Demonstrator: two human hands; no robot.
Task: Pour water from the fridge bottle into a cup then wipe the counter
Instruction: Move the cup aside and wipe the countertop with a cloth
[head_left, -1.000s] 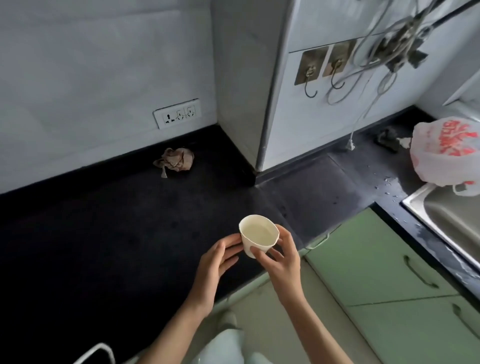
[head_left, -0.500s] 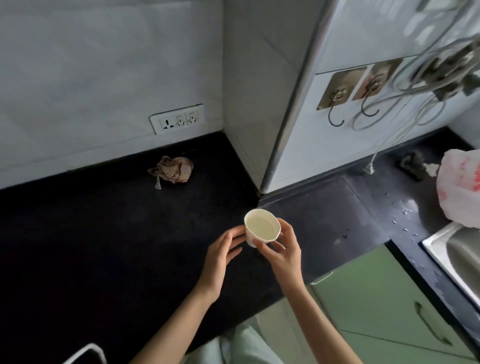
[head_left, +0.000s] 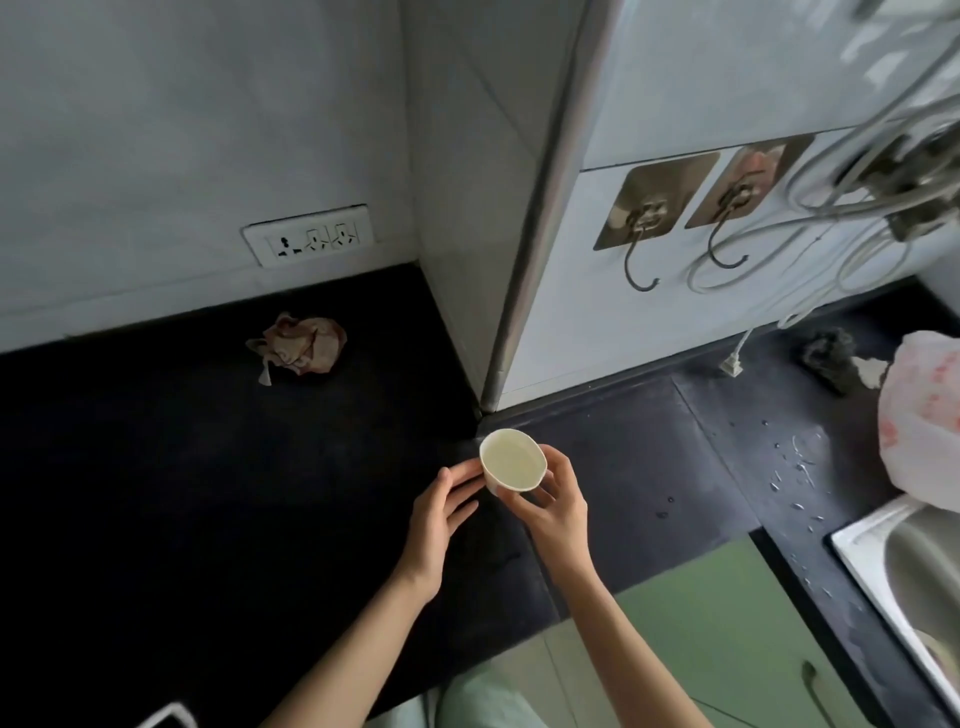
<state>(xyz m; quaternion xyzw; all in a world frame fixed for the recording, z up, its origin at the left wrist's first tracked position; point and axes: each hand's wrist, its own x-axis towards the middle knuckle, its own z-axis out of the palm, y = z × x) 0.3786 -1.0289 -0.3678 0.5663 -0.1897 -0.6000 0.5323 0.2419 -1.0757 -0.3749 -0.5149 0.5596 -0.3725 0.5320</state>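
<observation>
The cup (head_left: 513, 461) has travelled forward over the black counter (head_left: 208, 493) — now close to the wall corner. The right hand (head_left: 553, 501) grips it with curled fingers; the left hand (head_left: 441, 512) touches its side, fingers straight.

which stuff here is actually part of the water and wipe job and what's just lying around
Part of the job:
cup, held by the right hand, left hand touching it
black counter
crumpled cloth, likely for wiping
water drops

Just lying about:
plastic bag
wall hooks
socket
sink
</observation>
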